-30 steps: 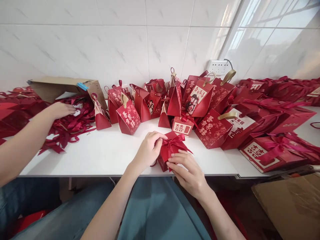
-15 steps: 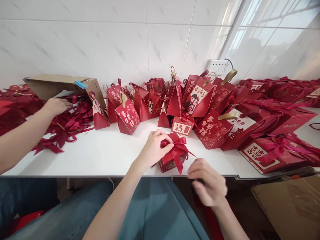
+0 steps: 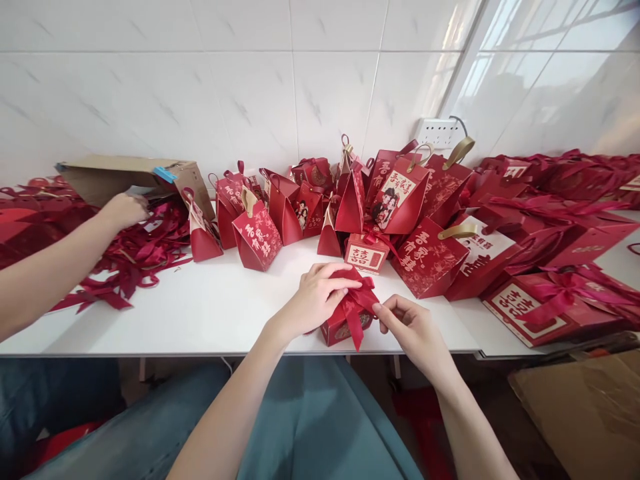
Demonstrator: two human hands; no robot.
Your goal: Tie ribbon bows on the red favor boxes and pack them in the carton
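Observation:
A small red gift box [image 3: 336, 331] with a red ribbon bow [image 3: 364, 297] on top stands near the table's front edge. My left hand [image 3: 315, 298] reaches over the box from the left, its thumb and fingers closed on the left side of the bow. To the right of the box, my right hand [image 3: 407, 327] pinches the ribbon at the bow's right side between thumb and finger. One ribbon tail hangs down the front of the box. My left fingers hide part of the lid.
Several red gift boxes [image 3: 257, 237] line the wall behind. More bow-tied boxes [image 3: 547, 307] fill the right side. At left, another person's hand [image 3: 125, 210] is at a cardboard box [image 3: 130, 165] beside loose ribbons [image 3: 130, 257]. A power strip [image 3: 439, 133] is on the wall.
My right hand has moved up and left to the bow and closed on its ribbon. My left hand has stayed at the bow, its fingers now stretched further over it.

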